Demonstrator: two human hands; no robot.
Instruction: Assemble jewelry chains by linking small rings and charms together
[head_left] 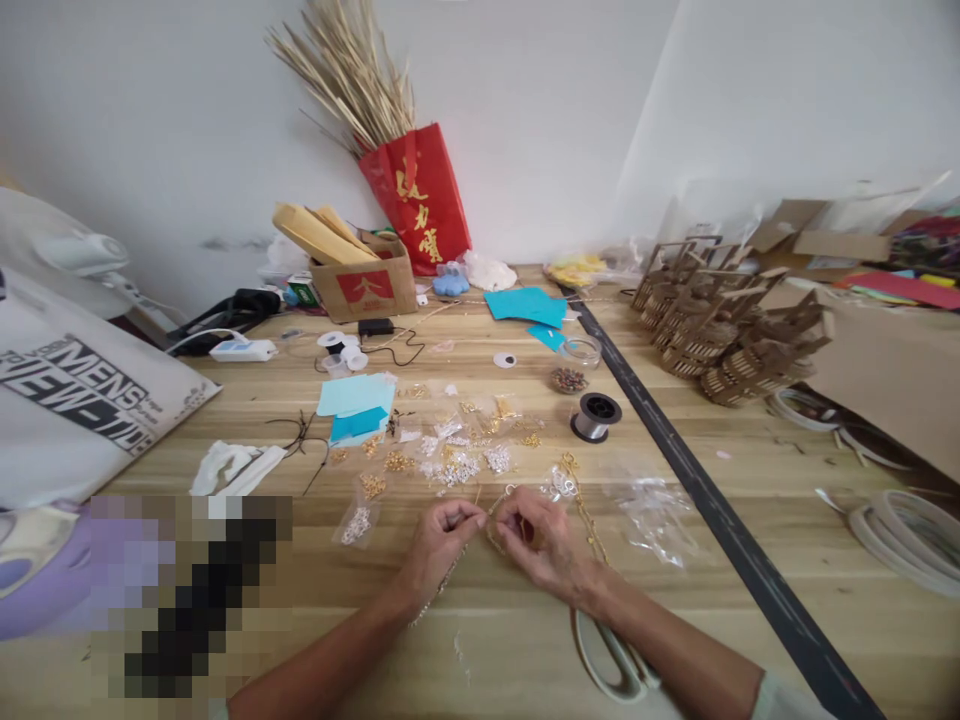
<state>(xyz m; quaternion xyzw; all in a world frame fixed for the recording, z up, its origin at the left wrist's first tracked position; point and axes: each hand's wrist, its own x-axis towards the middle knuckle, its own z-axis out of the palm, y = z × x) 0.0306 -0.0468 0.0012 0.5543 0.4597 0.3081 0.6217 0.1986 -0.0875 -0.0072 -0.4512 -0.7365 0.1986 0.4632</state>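
My left hand (pixel 439 545) and my right hand (pixel 541 540) rest close together on the wooden table (pixel 750 640). Both are pinched on a thin gold chain (pixel 491 522) that spans the gap between them. A strand of the chain trails down under my left wrist. Just beyond my fingers lie several small clear bags of gold and silver beads and charms (pixel 450 455). More gold chain (pixel 581 500) runs along the right side of my right hand. White-handled scissors (pixel 611 660) lie under my right forearm.
A spool of silver wire (pixel 595 416), a bead dish (pixel 569 379), teal paper sheets (pixel 355 405), a cardboard box (pixel 365 275) and a red bag of dry stalks (pixel 420 195) stand farther back. Wooden laser-cut baskets (pixel 720 330) sit right, a tote bag (pixel 75 400) left. Empty clear bags (pixel 652 515) lie right.
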